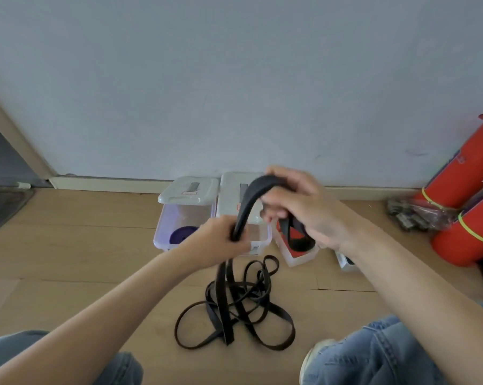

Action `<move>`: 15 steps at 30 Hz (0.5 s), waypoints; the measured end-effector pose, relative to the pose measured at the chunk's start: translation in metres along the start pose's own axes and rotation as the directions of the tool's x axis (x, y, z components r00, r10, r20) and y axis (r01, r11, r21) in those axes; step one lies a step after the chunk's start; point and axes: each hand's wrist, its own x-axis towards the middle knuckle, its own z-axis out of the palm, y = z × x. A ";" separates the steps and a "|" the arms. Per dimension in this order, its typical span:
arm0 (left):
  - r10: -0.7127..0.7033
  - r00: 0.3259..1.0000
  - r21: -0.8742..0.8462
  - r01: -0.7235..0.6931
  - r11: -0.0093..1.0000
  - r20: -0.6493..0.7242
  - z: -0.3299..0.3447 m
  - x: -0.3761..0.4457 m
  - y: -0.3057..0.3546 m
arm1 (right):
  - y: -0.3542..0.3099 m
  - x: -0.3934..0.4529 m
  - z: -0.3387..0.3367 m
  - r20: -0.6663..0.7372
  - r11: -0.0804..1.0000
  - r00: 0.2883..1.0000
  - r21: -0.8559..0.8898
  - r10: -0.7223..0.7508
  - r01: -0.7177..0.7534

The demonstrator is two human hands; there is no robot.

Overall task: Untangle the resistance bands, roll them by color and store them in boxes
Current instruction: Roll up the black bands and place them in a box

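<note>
Both hands, left (220, 237) and right (298, 207), grip one black resistance band (251, 201) above a tangled black pile (234, 309) on the floor, while a purple roll (182, 234), apparently finished, sits boxed.

3 boxes (262, 234), 2 extinguishers (462, 173), 2 hands (304, 207)

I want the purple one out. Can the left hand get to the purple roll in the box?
Probably not right now: the left hand grips the black band. The purple roll lies uncovered in its clear box, lid tipped back.
</note>
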 end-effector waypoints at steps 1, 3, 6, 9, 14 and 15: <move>-0.027 0.998 0.030 0.025 0.999 0.053 0.005 -0.003 -0.005 | -0.006 0.000 -0.002 -0.044 0.981 0.998 0.183 -0.049 0.056; -0.063 0.985 0.065 0.053 0.996 0.162 0.008 -0.008 -0.011 | -0.012 0.001 -0.009 -0.156 0.949 0.985 0.290 -0.078 0.121; -0.075 0.991 -0.048 0.080 0.996 0.109 -0.016 -0.006 0.003 | -0.005 0.000 -0.023 -0.249 0.963 0.967 -0.246 0.044 -0.107; -0.027 0.985 -0.511 -0.065 0.857 -0.172 -0.054 -0.007 0.021 | 0.009 -0.007 -0.034 -0.211 0.569 0.909 -0.723 0.360 -0.393; 0.062 0.973 -0.305 -0.130 0.944 -0.223 -0.057 -0.015 0.033 | 0.015 -0.007 -0.026 0.008 0.676 0.906 -0.668 0.422 -0.310; 0.042 0.984 -0.248 -0.085 0.965 -0.175 -0.050 -0.015 0.036 | 0.015 -0.005 -0.021 0.049 0.757 0.937 -0.605 0.347 -0.248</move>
